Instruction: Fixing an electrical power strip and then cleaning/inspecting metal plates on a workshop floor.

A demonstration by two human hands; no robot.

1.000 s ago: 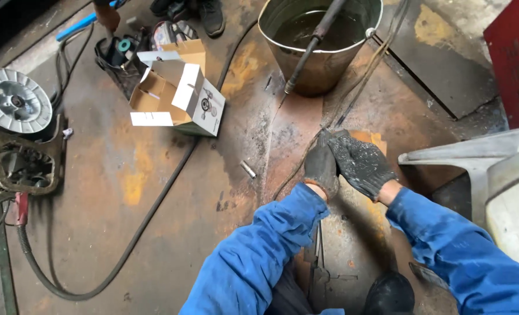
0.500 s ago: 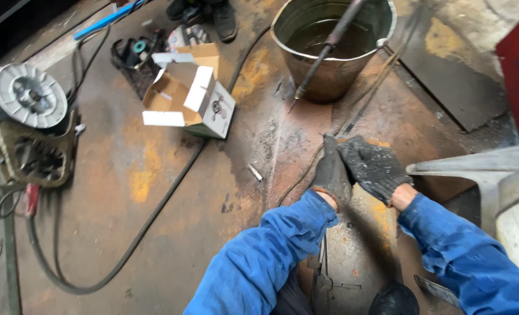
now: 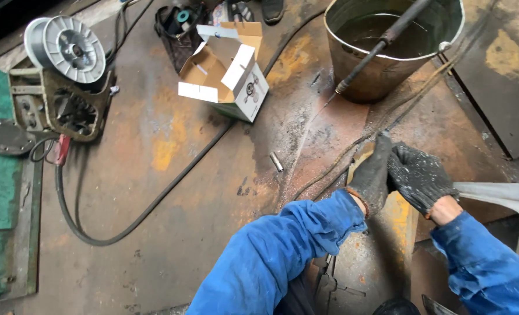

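Both my hands wear dark knit gloves below blue sleeves. My left hand points its fingers up and away from me. My right hand is pressed against it, with its fingers curled over the left glove's fingertips. A thin wire runs across the rusty steel floor just under both hands. I cannot tell whether my left hand holds the wire. A small metal cylinder lies on the floor to the left of my hands.
A metal bucket of dark liquid stands ahead with a rod leaning in it. An open cardboard box sits left of it. At far left are a wire spool on its feeder, a black cable and a green mat. A grey metal piece lies right.
My gloved hands stay pressed together and have shifted slightly right. My head has turned, so the box, spool and bucket sit further right in view.
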